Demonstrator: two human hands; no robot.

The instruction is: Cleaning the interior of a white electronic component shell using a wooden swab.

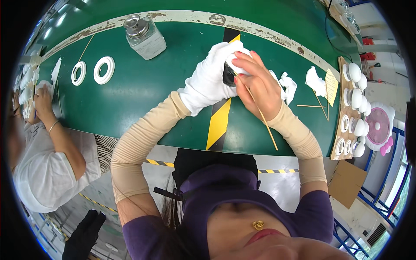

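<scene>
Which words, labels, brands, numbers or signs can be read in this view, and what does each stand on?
No text can be read.
Glass jar: faint marks on its front, too blurred to read.
Pink fan: any hub lettering is too small to tell.
Black-and-yellow tape on the green table: stripes only.
Black-and-white workpiece in the gloved left hand: no lettering visible.

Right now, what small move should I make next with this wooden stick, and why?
Probably guide the upper end of the thin wooden stick gently along the black piece: your bare right hand holds that end close beside it, while your gloved left hand supports the piece.
</scene>
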